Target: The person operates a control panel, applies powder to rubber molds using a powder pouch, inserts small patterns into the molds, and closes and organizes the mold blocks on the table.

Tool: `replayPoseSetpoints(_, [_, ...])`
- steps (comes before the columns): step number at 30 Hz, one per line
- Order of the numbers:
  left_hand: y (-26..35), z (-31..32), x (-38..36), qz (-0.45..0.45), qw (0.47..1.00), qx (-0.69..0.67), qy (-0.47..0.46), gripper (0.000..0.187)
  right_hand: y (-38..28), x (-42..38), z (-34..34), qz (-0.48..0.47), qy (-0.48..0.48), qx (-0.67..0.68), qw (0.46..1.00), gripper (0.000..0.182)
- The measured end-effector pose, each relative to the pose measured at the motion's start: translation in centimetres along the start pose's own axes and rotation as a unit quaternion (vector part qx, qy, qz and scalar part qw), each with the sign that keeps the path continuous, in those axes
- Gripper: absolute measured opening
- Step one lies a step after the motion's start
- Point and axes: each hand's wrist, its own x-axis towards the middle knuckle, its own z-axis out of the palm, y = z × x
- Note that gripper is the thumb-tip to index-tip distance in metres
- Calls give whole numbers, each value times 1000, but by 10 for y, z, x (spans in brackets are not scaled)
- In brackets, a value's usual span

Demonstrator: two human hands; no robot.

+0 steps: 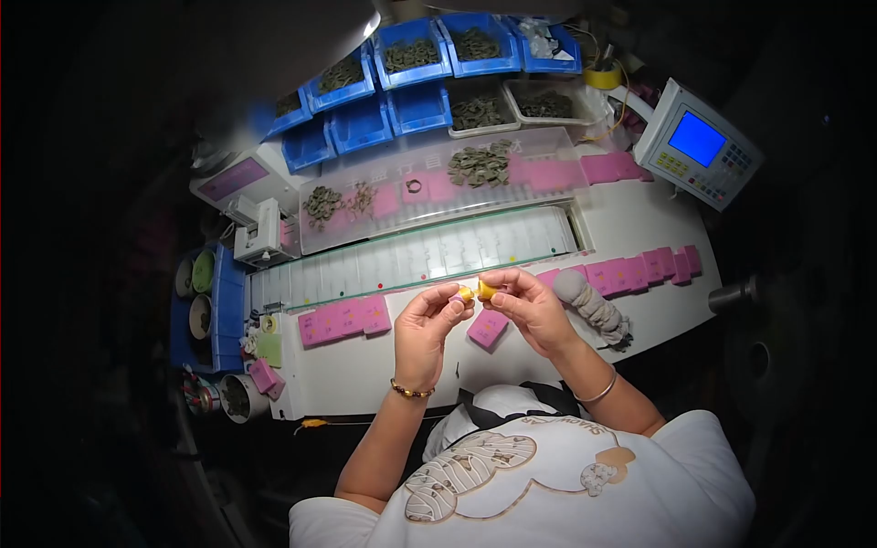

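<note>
My left hand and my right hand are raised close together above the white worktop, both closed in a pinch. Yellow wrapping or pieces show at the fingertips of each hand. Whatever lies between the fingertips is too small to make out. Just below the hands, a pink block with dark writing rests on the worktop. Beside my right wrist lies a bunched grey cloth roll. A row of pink blocks sits to the left of my left hand.
Ahead runs a long glass-topped strip with coloured dots. Behind it, a clear plastic tray holds piles of small dark pieces. Blue bins stand at the back. A control panel is at right, more pink blocks below it.
</note>
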Motion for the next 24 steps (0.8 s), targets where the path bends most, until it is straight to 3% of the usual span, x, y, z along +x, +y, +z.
replayPoseSetpoints(11, [5, 12, -1, 77, 985, 146, -40, 23, -12, -14, 6, -90, 7, -80, 993, 13])
replayPoseSetpoints(14, [10, 14, -4, 60, 982, 169, -58, 21, -16, -16, 11, -160, 22, -145, 976, 14])
replayPoseSetpoints(16, [15, 14, -4, 62, 979, 182, -71, 20, -20, -20, 15, -245, 17, -323, 914, 20])
replayPoseSetpoints(17, [18, 14, -4, 62, 975, 196, -83, 18, -24, -20, 18, -245, 16, -323, 914, 20])
replayPoseSetpoints(19, [24, 13, -4, 62, 973, 203, -94, 18, -31, -19, 24, -360, -24, -441, 822, 25])
replayPoseSetpoints(21, [31, 11, -3, 63, 970, 211, -102, 18, -31, -19, 27, -385, -29, -453, 804, 26])
replayPoseSetpoints(24, [40, 6, 0, -3, 980, 154, -128, 19, -30, -21, 27, -457, -50, -520, 720, 26])
